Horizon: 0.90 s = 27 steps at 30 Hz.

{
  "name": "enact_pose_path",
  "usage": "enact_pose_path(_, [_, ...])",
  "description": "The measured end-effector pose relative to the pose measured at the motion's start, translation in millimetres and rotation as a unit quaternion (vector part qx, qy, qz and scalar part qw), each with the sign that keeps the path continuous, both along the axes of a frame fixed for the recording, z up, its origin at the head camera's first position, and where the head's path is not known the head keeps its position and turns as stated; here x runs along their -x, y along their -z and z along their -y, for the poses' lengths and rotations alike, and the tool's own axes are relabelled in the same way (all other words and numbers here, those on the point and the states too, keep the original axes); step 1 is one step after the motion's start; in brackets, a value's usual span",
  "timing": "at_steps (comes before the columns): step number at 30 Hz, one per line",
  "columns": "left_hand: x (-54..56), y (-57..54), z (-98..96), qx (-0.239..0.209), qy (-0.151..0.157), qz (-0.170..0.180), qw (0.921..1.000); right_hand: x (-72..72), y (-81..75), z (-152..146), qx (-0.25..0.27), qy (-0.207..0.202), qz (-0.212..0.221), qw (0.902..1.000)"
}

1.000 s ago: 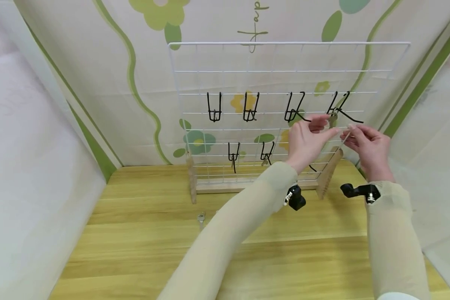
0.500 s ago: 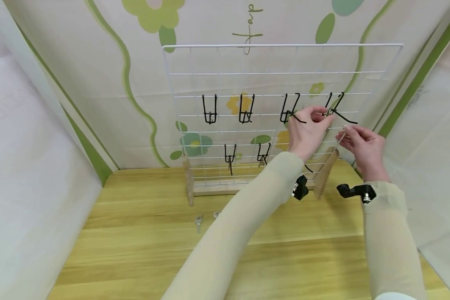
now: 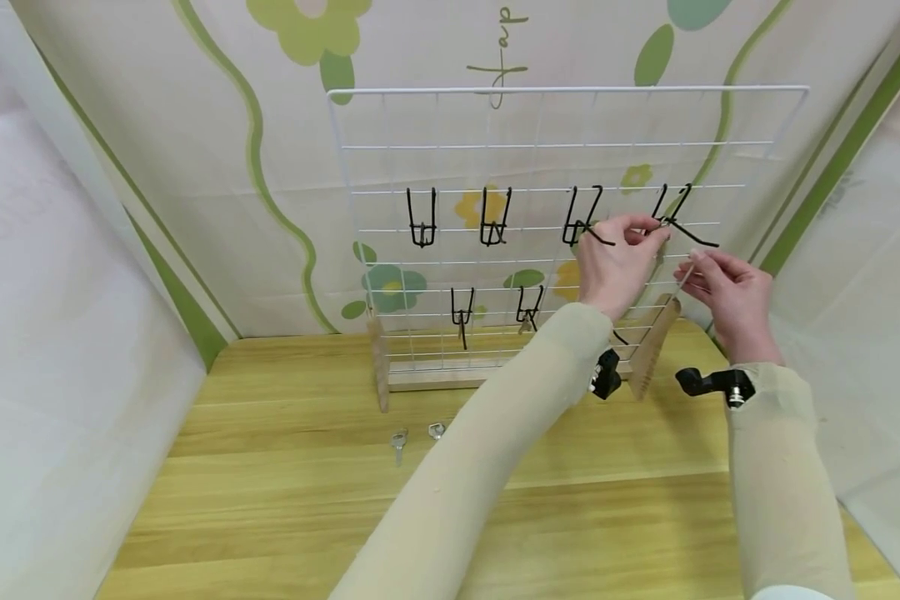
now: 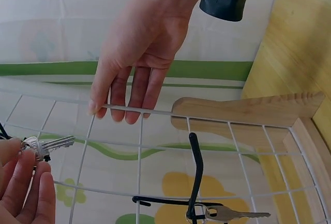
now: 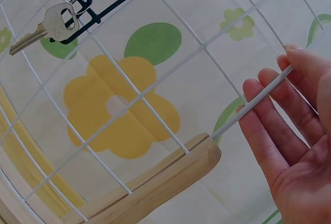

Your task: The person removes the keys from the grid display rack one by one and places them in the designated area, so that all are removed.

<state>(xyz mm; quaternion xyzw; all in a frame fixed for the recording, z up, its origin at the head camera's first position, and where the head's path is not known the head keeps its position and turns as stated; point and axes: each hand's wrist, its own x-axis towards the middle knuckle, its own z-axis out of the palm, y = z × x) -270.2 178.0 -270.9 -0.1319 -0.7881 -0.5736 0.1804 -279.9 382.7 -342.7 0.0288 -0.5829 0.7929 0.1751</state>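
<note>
My left hand point(image 3: 617, 262) is at the upper right hook point(image 3: 678, 217), where its thumb and fingers pinch a silver key point(image 4: 57, 143) by its head end. The key's ring is mostly hidden by the fingers. My right hand point(image 3: 735, 304) grips the side wire of the white grid rack point(image 3: 570, 87), thumb on one side and fingers on the other. In the right wrist view, the right hand point(image 5: 295, 115) holds this edge just above the wooden foot point(image 5: 170, 177). On a lower black hook, another key point(image 5: 59, 23) hangs by its ring.
Further left on the rack are more black hooks point(image 3: 422, 225), some bearing keys. A loose key point(image 3: 398, 446) and another small metal piece, partly behind the left sleeve point(image 3: 437, 431), lie on the wooden table point(image 3: 285, 467). Patterned cloth point(image 3: 292, 167) stands behind the rack.
My left hand has moved up to the upper right hook and closed in around the key there. The right hand keeps its hold on the rack's side. The head view has shifted slightly.
</note>
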Motion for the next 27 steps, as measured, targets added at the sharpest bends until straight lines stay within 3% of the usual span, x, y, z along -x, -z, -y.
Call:
enact_pose_path(7, [1.4,-0.3,1.0,0.004,-0.013,-0.012,0.9998,-0.8,0.5,1,-0.009,-0.008,-0.009,0.9999])
enact_pose_path(16, [-2.3,1.8,2.5,0.006,0.003,-0.021,0.9998,-1.2,2.1,-4,-0.013,-0.011,-0.020,0.9997])
enact_pose_path(22, [-8.6,-2.8,5.5,-0.008,0.061,-0.016,0.9980,-0.5,2.9,-5,-0.014,-0.012,-0.016,0.9997])
enact_pose_path(27, [-18.4,-7.4,9.1,-0.007,0.115,-0.037,0.9927,-0.4,1.0,-5,-0.022,0.000,0.000,0.9998])
